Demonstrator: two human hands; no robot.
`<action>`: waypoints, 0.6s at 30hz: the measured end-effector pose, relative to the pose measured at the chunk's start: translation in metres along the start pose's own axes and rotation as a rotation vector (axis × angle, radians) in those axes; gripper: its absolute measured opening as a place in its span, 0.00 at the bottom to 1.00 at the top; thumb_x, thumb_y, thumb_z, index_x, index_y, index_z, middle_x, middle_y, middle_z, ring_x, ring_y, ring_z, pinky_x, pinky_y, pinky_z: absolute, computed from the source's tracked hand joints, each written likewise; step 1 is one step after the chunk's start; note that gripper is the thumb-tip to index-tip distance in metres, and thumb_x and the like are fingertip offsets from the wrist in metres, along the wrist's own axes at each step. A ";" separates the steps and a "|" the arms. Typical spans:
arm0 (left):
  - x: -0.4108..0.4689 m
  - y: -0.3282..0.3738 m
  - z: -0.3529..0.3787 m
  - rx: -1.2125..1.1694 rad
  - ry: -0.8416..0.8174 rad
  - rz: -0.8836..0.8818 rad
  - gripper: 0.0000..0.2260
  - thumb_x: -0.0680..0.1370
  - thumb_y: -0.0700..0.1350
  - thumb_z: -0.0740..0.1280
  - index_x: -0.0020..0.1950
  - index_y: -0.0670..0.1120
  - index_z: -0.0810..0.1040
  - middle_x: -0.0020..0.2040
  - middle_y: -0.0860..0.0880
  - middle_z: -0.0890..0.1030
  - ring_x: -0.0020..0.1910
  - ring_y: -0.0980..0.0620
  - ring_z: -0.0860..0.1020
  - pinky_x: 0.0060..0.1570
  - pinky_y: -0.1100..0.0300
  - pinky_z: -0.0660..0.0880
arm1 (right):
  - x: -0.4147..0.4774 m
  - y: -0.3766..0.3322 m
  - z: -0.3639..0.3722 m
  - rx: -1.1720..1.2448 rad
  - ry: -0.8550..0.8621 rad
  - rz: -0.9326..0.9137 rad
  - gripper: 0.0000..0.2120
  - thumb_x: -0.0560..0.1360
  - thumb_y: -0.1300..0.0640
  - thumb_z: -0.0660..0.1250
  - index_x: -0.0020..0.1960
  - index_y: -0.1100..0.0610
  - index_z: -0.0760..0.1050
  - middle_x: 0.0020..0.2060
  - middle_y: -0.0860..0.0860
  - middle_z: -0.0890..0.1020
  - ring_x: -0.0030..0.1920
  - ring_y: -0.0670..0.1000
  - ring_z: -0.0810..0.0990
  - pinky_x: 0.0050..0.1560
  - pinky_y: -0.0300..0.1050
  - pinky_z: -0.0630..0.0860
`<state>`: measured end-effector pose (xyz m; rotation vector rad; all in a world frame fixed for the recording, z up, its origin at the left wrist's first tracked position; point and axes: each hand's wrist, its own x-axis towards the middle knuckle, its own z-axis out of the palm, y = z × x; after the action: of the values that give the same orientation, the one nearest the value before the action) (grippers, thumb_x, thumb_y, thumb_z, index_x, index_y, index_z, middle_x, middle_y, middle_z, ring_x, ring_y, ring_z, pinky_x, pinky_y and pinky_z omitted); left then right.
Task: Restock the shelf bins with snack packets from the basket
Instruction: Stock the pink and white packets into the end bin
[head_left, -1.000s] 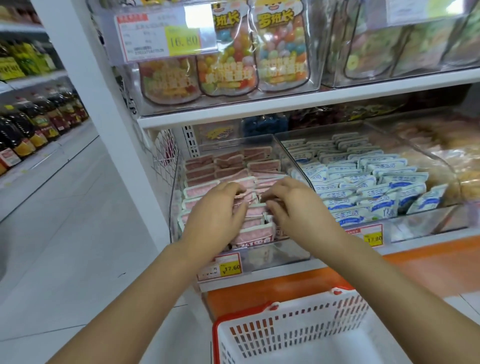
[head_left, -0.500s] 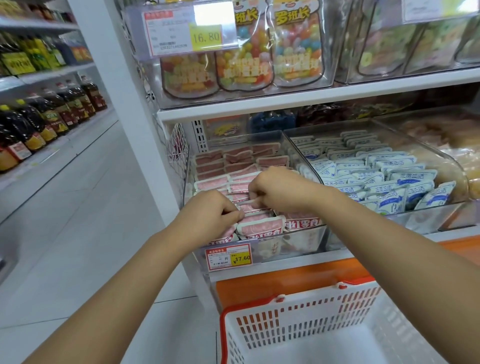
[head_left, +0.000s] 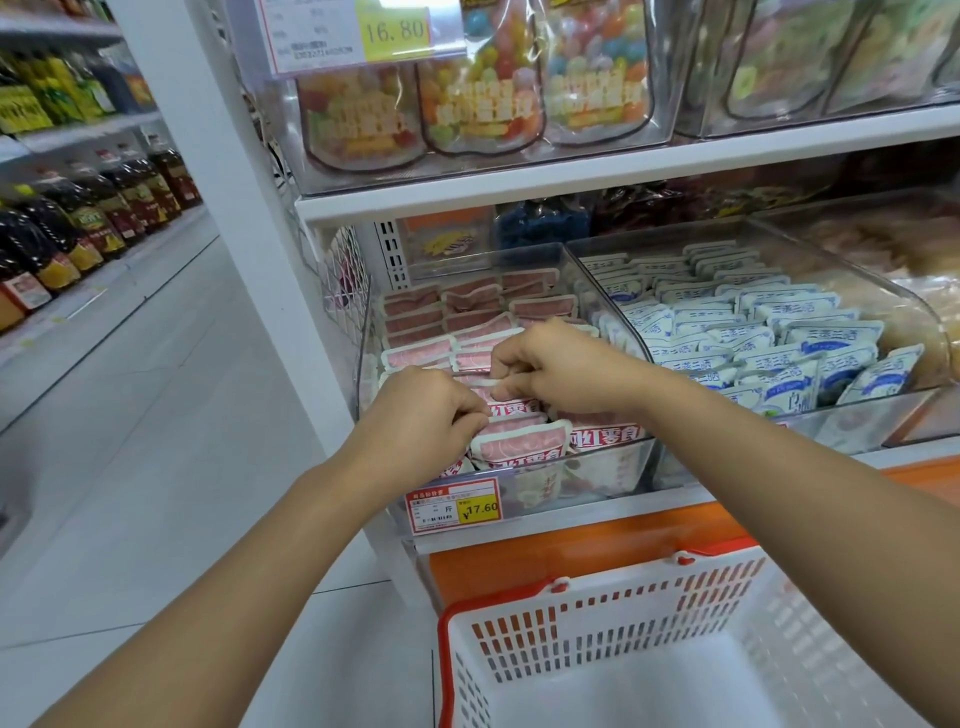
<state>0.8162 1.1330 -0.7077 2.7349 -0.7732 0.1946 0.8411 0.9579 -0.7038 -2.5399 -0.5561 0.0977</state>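
Observation:
A clear shelf bin (head_left: 519, 483) on the middle shelf is packed with rows of pink snack packets (head_left: 519, 447). Both my hands are inside its front half. My left hand (head_left: 426, 410) has its fingers curled round the top edge of pink packets at the front left. My right hand (head_left: 550, 366) pinches the edges of packets in the middle row. The white basket with a red rim (head_left: 613, 613) sits on the floor below; its visible inside holds no packets.
To the right stands a bin of blue-and-white packets (head_left: 753, 338). Candy pouches (head_left: 483, 98) fill the bin on the shelf above. A price tag (head_left: 454, 506) hangs on the bin's front. Across the aisle at the left are oil bottles (head_left: 78, 228).
Both hands shifted toward the bin's front rows. My right hand moved left over the middle packets. My head turned slightly left and the view drew closer.

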 end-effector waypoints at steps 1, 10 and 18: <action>0.000 0.001 0.002 -0.025 0.016 -0.010 0.08 0.78 0.46 0.66 0.50 0.47 0.85 0.40 0.49 0.85 0.41 0.52 0.80 0.43 0.60 0.71 | 0.001 0.000 0.001 0.024 -0.030 0.018 0.08 0.76 0.58 0.69 0.42 0.62 0.76 0.28 0.47 0.72 0.29 0.45 0.68 0.32 0.39 0.66; 0.003 0.003 0.010 -0.144 -0.001 -0.109 0.07 0.77 0.44 0.68 0.49 0.44 0.85 0.37 0.44 0.83 0.38 0.49 0.80 0.41 0.56 0.75 | 0.011 -0.008 0.007 -0.046 -0.192 0.067 0.09 0.76 0.63 0.65 0.39 0.57 0.80 0.27 0.48 0.74 0.28 0.46 0.69 0.31 0.39 0.68; -0.022 0.012 0.012 -0.117 0.204 0.042 0.07 0.76 0.52 0.69 0.48 0.49 0.81 0.45 0.54 0.81 0.45 0.54 0.78 0.46 0.55 0.76 | -0.025 0.004 0.001 -0.060 0.201 -0.100 0.05 0.71 0.55 0.74 0.45 0.55 0.84 0.38 0.46 0.82 0.39 0.43 0.78 0.42 0.36 0.73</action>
<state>0.7917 1.1305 -0.7208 2.5412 -0.7600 0.4167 0.8199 0.9454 -0.7072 -2.5357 -0.6120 -0.2108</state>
